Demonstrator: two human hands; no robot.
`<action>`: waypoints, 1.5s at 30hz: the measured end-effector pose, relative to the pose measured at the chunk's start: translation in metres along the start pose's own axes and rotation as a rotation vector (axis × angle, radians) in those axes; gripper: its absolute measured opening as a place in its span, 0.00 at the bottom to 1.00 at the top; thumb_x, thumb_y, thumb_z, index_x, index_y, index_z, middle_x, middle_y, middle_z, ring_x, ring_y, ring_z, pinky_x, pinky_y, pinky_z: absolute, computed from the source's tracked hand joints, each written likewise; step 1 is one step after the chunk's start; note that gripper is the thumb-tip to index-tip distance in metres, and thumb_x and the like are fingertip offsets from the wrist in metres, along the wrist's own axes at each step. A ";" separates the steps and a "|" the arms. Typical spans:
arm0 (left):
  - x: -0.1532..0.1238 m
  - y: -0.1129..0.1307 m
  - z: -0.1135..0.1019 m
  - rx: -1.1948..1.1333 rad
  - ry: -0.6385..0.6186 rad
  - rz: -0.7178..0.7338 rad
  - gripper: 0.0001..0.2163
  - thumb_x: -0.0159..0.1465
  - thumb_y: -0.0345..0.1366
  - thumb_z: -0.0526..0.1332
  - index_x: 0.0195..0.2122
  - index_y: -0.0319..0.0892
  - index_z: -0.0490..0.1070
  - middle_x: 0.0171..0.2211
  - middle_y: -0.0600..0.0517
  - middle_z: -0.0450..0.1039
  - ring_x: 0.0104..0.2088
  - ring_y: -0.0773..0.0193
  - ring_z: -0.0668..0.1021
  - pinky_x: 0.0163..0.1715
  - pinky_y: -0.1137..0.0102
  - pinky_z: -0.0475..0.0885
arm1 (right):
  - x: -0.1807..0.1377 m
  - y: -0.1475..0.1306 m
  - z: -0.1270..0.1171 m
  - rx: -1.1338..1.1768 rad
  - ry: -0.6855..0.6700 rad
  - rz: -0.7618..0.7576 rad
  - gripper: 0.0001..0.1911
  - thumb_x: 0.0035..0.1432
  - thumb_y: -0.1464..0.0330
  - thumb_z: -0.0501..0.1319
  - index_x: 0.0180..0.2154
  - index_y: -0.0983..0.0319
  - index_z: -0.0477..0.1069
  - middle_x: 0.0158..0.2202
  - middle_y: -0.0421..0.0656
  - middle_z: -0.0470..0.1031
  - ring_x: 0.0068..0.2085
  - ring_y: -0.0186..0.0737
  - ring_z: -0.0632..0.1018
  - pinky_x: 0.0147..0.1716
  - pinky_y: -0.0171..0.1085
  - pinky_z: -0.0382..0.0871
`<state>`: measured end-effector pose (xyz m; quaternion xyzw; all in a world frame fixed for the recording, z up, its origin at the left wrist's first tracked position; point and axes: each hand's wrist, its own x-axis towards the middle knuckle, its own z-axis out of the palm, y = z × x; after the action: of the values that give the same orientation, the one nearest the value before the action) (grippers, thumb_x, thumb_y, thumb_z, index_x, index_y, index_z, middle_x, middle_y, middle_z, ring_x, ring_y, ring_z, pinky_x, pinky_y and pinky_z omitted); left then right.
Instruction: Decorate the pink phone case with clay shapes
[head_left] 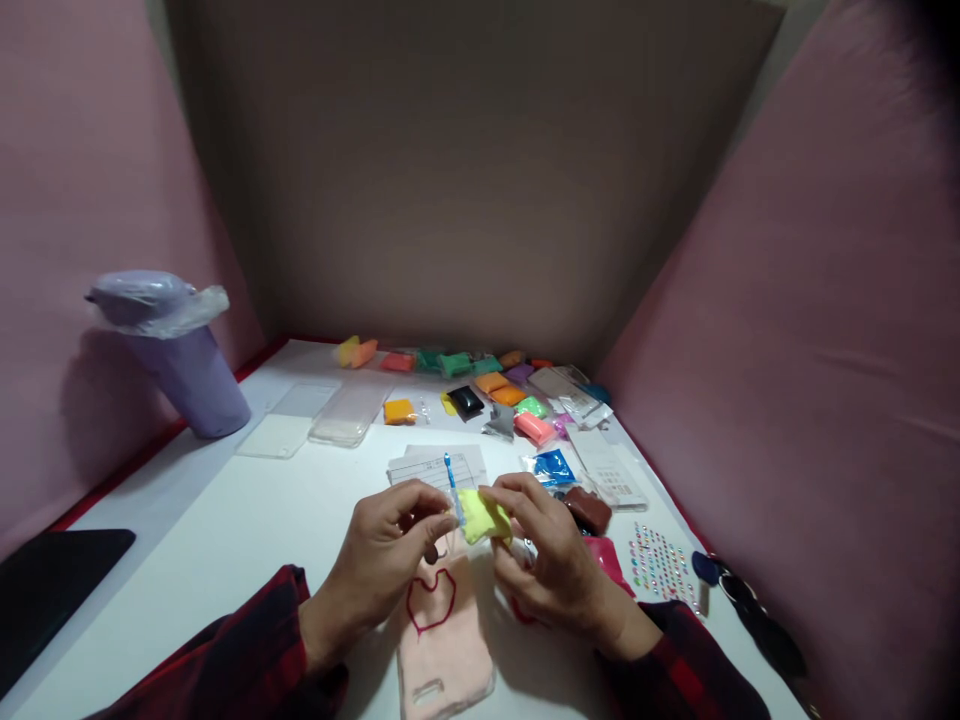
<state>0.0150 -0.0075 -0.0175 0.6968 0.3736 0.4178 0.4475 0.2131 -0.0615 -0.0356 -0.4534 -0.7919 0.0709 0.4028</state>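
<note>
A small packet of bright yellow clay [484, 516] is held up between my two hands. My right hand [551, 555] pinches its right side between thumb and fingers. At the packet's left end, my left hand [394, 550] is closed on what looks like its clear wrapper edge. Below lies a phone case [446, 660] covered in pale pink, with a dark pink heart outline [431, 602] on it; my hands hide part of its upper end. A blue pen-like stick [450, 472] shows just behind the packet, its lower end not clear.
Several coloured clay packets [508, 395] spread across the back right. Clear phone cases [350, 412] lie at the back left, beside a purple lidded container [191, 380]. A gem sticker sheet [664, 565] is at right, a black flat object [64, 590] at left.
</note>
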 end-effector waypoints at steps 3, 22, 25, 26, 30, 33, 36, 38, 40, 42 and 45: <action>0.000 0.003 0.002 -0.059 0.017 -0.083 0.06 0.53 0.35 0.65 0.23 0.42 0.70 0.19 0.56 0.70 0.22 0.66 0.74 0.21 0.74 0.70 | -0.001 0.001 0.002 0.008 -0.005 -0.024 0.30 0.49 0.79 0.57 0.55 0.63 0.63 0.47 0.49 0.65 0.47 0.47 0.70 0.44 0.46 0.69; 0.001 -0.001 0.001 -0.201 -0.051 -0.255 0.07 0.51 0.37 0.69 0.24 0.40 0.75 0.22 0.54 0.74 0.23 0.68 0.74 0.23 0.75 0.70 | -0.003 0.000 0.006 -0.112 0.040 -0.114 0.30 0.50 0.80 0.56 0.57 0.66 0.62 0.46 0.51 0.66 0.45 0.47 0.70 0.41 0.46 0.71; 0.002 -0.001 0.001 -0.258 -0.043 -0.300 0.10 0.49 0.38 0.70 0.22 0.41 0.70 0.19 0.57 0.70 0.18 0.70 0.72 0.18 0.76 0.68 | -0.003 -0.001 0.007 -0.132 0.040 -0.121 0.29 0.50 0.80 0.56 0.56 0.67 0.62 0.45 0.51 0.66 0.44 0.47 0.70 0.40 0.46 0.72; 0.002 -0.001 0.002 -0.270 -0.048 -0.303 0.11 0.49 0.38 0.70 0.22 0.41 0.69 0.19 0.57 0.70 0.17 0.70 0.71 0.17 0.76 0.67 | -0.003 -0.001 0.007 -0.131 0.038 -0.121 0.30 0.50 0.80 0.56 0.56 0.67 0.62 0.45 0.51 0.66 0.44 0.47 0.70 0.40 0.47 0.72; 0.001 0.000 0.002 -0.224 -0.056 -0.298 0.09 0.51 0.38 0.68 0.23 0.40 0.70 0.19 0.56 0.70 0.18 0.70 0.71 0.18 0.76 0.67 | -0.004 -0.001 0.007 -0.123 0.037 -0.130 0.31 0.49 0.80 0.56 0.57 0.66 0.61 0.45 0.50 0.66 0.43 0.47 0.70 0.40 0.46 0.72; -0.002 0.001 0.002 -0.174 -0.079 -0.258 0.09 0.56 0.40 0.64 0.25 0.39 0.74 0.22 0.54 0.71 0.20 0.69 0.72 0.20 0.75 0.67 | -0.004 0.000 0.007 -0.124 0.041 -0.132 0.31 0.49 0.80 0.56 0.57 0.66 0.61 0.44 0.50 0.67 0.43 0.46 0.70 0.39 0.46 0.72; -0.003 0.002 0.003 -0.164 -0.101 -0.199 0.12 0.59 0.42 0.61 0.27 0.39 0.75 0.22 0.54 0.70 0.19 0.69 0.71 0.20 0.74 0.67 | -0.004 0.001 0.007 -0.128 0.048 -0.119 0.31 0.49 0.80 0.56 0.57 0.65 0.61 0.45 0.50 0.66 0.43 0.47 0.70 0.39 0.46 0.72; -0.002 0.001 0.003 -0.169 -0.110 -0.200 0.11 0.59 0.42 0.61 0.29 0.39 0.76 0.21 0.54 0.70 0.18 0.69 0.70 0.19 0.73 0.66 | -0.003 0.002 0.007 -0.133 0.052 -0.114 0.31 0.49 0.80 0.56 0.57 0.65 0.60 0.45 0.50 0.66 0.43 0.47 0.70 0.39 0.47 0.72; -0.002 0.001 0.003 -0.190 -0.116 -0.239 0.11 0.58 0.42 0.62 0.30 0.39 0.76 0.20 0.54 0.70 0.18 0.69 0.70 0.18 0.73 0.66 | -0.002 0.002 0.006 -0.135 0.046 -0.114 0.31 0.49 0.80 0.56 0.57 0.65 0.60 0.45 0.50 0.66 0.43 0.47 0.70 0.39 0.46 0.72; -0.001 0.000 0.003 -0.221 -0.110 -0.280 0.11 0.56 0.42 0.64 0.29 0.39 0.75 0.20 0.54 0.71 0.18 0.69 0.70 0.18 0.74 0.66 | -0.002 0.001 0.006 -0.138 0.038 -0.112 0.31 0.49 0.80 0.56 0.57 0.65 0.60 0.44 0.50 0.66 0.43 0.47 0.70 0.39 0.46 0.72; -0.001 -0.001 0.003 -0.296 -0.118 -0.309 0.11 0.54 0.42 0.67 0.27 0.39 0.70 0.19 0.57 0.69 0.16 0.70 0.70 0.18 0.74 0.66 | -0.002 -0.001 0.006 -0.147 0.056 -0.114 0.31 0.50 0.80 0.56 0.57 0.65 0.61 0.44 0.50 0.66 0.43 0.47 0.70 0.38 0.47 0.72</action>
<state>0.0177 -0.0090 -0.0198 0.5814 0.3836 0.3530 0.6247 0.2091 -0.0621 -0.0400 -0.4379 -0.8080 -0.0232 0.3935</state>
